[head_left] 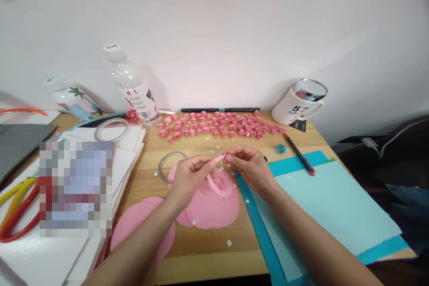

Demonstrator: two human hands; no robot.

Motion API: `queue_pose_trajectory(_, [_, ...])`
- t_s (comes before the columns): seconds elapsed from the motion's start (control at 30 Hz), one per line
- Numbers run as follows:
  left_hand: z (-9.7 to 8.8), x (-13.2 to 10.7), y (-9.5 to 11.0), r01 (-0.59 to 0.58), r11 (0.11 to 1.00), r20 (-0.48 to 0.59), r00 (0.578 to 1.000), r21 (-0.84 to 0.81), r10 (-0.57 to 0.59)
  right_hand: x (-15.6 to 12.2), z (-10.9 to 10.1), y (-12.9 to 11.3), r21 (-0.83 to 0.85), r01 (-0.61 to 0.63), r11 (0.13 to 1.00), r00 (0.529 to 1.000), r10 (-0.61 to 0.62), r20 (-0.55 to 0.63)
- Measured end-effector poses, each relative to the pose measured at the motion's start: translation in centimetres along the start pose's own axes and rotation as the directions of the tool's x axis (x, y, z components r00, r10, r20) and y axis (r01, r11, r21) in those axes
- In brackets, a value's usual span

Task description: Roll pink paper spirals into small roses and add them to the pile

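Note:
My left hand (pixel 193 174) pinches a curling pink paper strip (pixel 220 190) between thumb and fingers. At the strip's upper end, the fingertips of my right hand (pixel 247 166) are closed on it too. The strip's loose part loops down in a spiral over a pile of pink paper circles (pixel 214 214). More pink circles (pixel 144 221) lie to the left, partly covered by my left forearm. Beyond my hands, many small rolled pink paper flowers (pixel 216 123) are spread in rows.
A tape roll (pixel 167 167) lies behind my left hand. White papers and scissors (pixel 23 208) are at left, blue sheets (pixel 328 210) at right. A bottle (pixel 134 85) and a mug (pixel 296 105) stand near the wall. A pen (pixel 300 154) rests across the blue sheets' edge.

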State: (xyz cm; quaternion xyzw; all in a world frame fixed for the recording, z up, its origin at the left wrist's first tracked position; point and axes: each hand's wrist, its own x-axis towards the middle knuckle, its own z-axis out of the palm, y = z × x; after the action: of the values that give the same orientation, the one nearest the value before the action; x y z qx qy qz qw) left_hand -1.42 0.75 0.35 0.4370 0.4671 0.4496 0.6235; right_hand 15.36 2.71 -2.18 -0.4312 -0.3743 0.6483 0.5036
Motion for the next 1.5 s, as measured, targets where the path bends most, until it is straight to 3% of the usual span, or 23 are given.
queue_pose_trajectory(0.17, [0.09,-0.09,-0.01,0.013,1.0,0.032,0.999,0.003,-0.013,-0.1,0.15,0.06,0.016,0.013,1.0,0.999,-0.013,0.038])
queue_pose_trajectory(0.53, [-0.01,0.08,-0.1,-0.003,1.0,-0.022,1.0,-0.025,0.002,0.24,-0.23,0.47,-0.016,-0.012,1.0,0.999,0.013,0.05])
queue_pose_trajectory(1.07, [-0.06,0.01,-0.2,0.011,1.0,0.018,1.0,-0.024,-0.011,0.1,-0.09,0.33,0.027,0.031,0.999,0.999,-0.032,0.013])
queue_pose_trajectory(1.5, [-0.27,0.11,-0.54,-0.016,1.0,-0.011,1.0,-0.007,0.016,0.26,-0.33,0.38,-0.012,0.008,1.0,1.0,-0.008,0.0])
